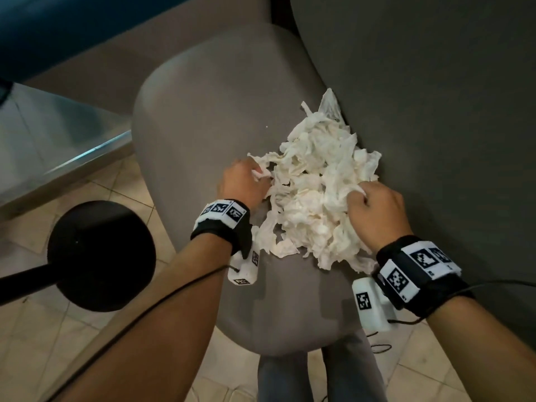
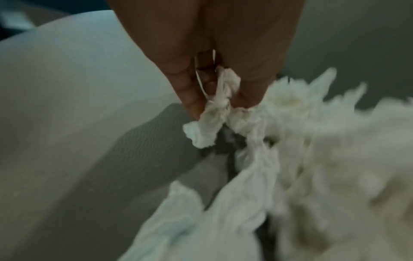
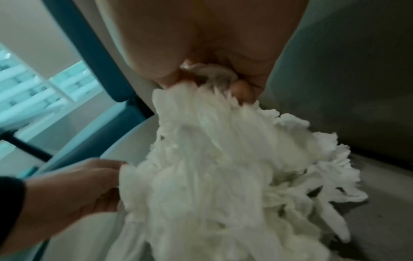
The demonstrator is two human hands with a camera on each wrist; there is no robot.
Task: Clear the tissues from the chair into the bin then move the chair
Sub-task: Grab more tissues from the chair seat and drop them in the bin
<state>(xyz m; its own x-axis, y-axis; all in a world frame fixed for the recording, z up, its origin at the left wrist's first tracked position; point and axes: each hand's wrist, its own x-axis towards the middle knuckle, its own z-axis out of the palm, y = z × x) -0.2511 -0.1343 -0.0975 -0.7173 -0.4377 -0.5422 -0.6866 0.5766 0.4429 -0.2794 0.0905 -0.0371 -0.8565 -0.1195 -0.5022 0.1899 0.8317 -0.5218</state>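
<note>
On the grey chair seat (image 1: pixel 203 117), between both grips, lies the crumpled tissues (image 1: pixel 313 198) heap; left hand (image 1: pixel 245 181) and right hand (image 1: pixel 374 210) each pinch an edge, and should gather inward before lifting.

1. The right half of the chair seat (image 1: pixel 203 117) is covered by a heap of tissues (image 1: pixel 313 195), pressed against the dark backrest (image 1: pixel 435 111), which blocks passage on that side.
2. Bare seat is left open to the left of the heap and along the front edge.
3. Left of the chair, the tiled floor (image 1: pixel 34 329) is occupied by a round black base (image 1: pixel 98 256) and a metal-edged panel (image 1: pixel 58 134).
</note>
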